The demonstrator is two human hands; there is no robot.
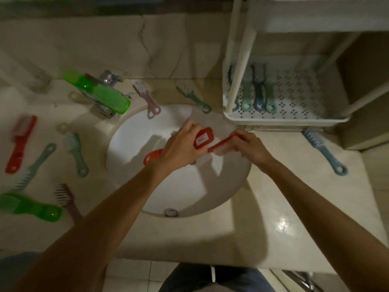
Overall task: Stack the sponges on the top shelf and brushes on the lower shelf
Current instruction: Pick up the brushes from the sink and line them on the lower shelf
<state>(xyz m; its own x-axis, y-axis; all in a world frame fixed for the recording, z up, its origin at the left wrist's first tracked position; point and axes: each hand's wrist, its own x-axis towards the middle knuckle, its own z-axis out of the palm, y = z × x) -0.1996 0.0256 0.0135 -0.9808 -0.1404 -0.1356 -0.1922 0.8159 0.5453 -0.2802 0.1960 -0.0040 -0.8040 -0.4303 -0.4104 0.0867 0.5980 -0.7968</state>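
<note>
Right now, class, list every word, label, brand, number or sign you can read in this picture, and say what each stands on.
White sticker on the red brush in the left hand: dark print, too blurred to read.
Second red brush in the right hand, and the white shelf: no text shows.
Nothing in the picture can be read.

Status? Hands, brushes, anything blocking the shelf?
Left hand grips labelled red brush over sink. Right hand grips second red brush. Lower shelf holds several brushes; nothing blocking it.
</note>
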